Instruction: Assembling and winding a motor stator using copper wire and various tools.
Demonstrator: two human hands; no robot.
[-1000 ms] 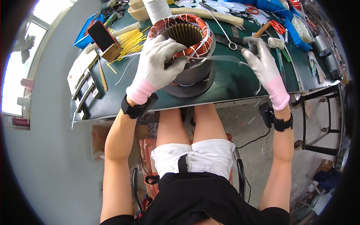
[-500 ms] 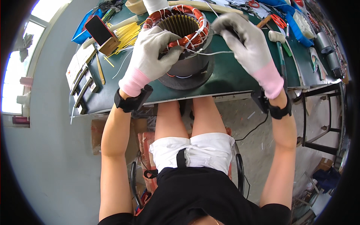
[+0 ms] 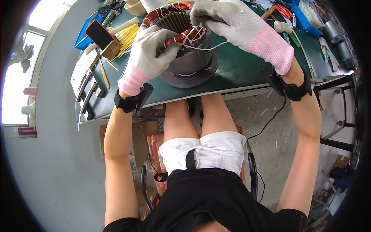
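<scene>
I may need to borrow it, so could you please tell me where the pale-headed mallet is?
In the head view, the pale-headed mallet lies on the right of the green bench, between the gloved right hand and a blue tray.

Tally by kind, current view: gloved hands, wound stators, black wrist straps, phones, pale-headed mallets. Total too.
Gloved hands: 2 (left hand, right hand)
Wound stator: 1
Black wrist straps: 2
Phone: 1
Pale-headed mallet: 1
Total: 7
</scene>
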